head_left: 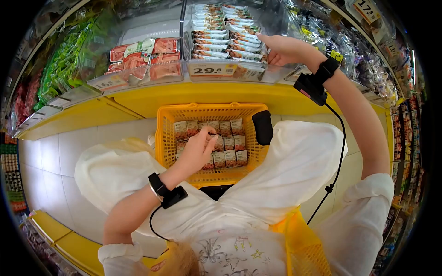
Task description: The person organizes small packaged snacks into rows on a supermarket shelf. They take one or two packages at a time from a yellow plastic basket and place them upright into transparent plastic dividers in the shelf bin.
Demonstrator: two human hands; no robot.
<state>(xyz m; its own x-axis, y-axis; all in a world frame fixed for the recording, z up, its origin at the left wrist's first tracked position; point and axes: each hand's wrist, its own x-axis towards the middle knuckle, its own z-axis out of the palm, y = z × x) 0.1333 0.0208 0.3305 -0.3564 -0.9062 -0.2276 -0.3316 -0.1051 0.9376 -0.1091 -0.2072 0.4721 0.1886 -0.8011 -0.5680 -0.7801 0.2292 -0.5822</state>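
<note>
Yellow plastic basket (pixel 165 133) sits below the shelf (pixel 230 94), filled with small packets (pixel 229 143). The left hand (pixel 197 149) reaches into it, fingers curled, pinching one packet. The right hand (pixel 283 49) rests spread on the shelf's stacked packs (pixel 225 34).

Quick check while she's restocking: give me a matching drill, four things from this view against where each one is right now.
Things:
1. left hand
2. right hand
3. yellow basket
4. red packs

Places:
A. on the shelf behind the 16 price tag
B. up at the shelf, by the stacked packs above the 29.8 tag
C. on the floor in front of the yellow shelf base
D. down in the basket, fingers on the small packets

Pairs: 1-D, 2-B, 3-C, 4-A
</note>
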